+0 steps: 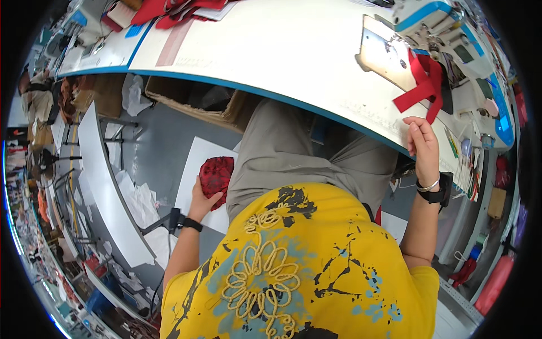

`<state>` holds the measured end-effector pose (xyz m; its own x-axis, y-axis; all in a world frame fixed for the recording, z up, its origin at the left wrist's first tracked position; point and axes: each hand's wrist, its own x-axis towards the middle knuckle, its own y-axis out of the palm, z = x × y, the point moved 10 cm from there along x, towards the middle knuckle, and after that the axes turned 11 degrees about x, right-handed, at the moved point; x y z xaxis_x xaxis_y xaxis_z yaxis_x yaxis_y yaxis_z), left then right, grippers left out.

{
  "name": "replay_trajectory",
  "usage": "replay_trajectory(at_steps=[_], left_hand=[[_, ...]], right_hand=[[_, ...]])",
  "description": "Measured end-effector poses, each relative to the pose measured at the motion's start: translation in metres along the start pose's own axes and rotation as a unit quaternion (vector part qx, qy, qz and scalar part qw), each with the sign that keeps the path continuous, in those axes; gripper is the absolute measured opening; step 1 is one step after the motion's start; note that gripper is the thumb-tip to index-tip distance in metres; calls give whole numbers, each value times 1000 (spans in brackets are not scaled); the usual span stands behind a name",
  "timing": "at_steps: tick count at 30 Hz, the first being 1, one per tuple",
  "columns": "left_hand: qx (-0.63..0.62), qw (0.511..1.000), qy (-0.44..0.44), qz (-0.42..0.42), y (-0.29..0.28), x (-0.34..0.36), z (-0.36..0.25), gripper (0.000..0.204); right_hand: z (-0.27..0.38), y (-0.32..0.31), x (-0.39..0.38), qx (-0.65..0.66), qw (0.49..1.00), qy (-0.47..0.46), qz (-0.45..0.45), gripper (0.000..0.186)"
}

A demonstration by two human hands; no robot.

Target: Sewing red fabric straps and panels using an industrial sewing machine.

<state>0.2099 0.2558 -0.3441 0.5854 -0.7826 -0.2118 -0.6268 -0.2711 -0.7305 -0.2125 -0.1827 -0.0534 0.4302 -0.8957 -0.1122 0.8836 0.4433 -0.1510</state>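
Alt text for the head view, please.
Seated at a white sewing table, a person lowers the left hand beside their leg, gripping a bundle of red patterned fabric. The right hand rests on the table edge near red strips under the sewing machine.

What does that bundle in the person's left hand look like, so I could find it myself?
Start at the long white sewing table with the blue edge, then look down past the person's grey-trousered knee to the floor side. There the left hand grips a crumpled red fabric piece with a dark pattern, unlike the plain red strip at the machine.
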Motion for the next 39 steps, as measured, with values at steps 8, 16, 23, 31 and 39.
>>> replay_trajectory(at_steps=[8,16,23,31,39], left_hand=[[92,991,-73,-70,-26,3,-26,102],[-259,944,-188,85,-23,7,-33,57],[-184,970,-144,61,-34,12,-13,35],[-309,897,-200,245,-37,6,-51,18],[-502,817,9,284,-100,69,-228,24]], right_hand=[[-2,-4,3,-2,1000,-16,-22,24],[-3,-7,2,7,999,-23,-42,24],[-4,-7,0,24,998,-28,-42,23],[-11,-7,8,29,998,-30,-42,23],[0,1,1,46,998,-16,-42,21]])
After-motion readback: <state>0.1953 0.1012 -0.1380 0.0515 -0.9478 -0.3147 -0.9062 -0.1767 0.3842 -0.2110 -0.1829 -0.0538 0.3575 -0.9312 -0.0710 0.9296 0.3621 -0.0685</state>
